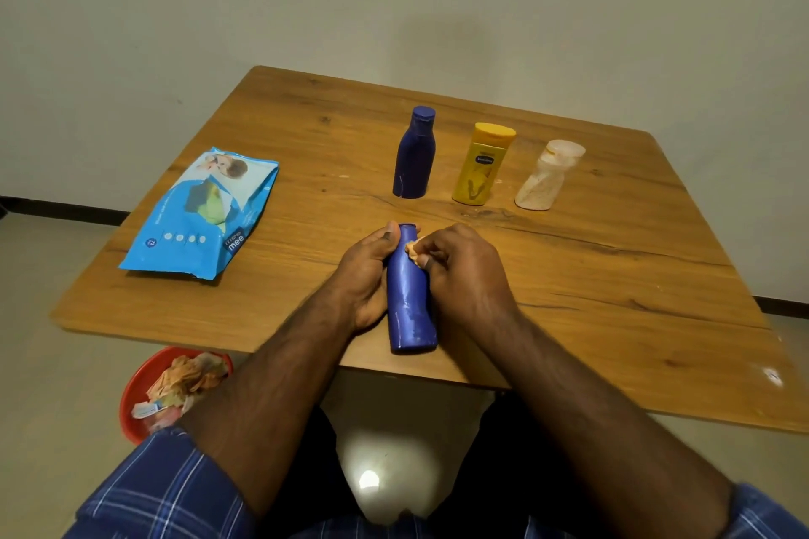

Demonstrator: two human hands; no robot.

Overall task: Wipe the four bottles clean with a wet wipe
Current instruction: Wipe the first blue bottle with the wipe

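Observation:
A blue bottle (410,311) lies tilted over the table's front edge, its cap end pointing away from me. My left hand (365,276) grips its left side with the thumb near the cap. My right hand (459,271) pinches a crumpled, orange-stained wet wipe (413,249) against the bottle's neck. Three more bottles stand upright in a row farther back: a dark blue one (413,153), a yellow one (479,164) and a white one (547,175) with orange grime on it.
A blue wet wipe pack (201,214) lies on the left part of the wooden table (613,276). A red bin (135,389) holding several used wipes stands on the floor below the table's front left edge. A plain wall rises behind the table.

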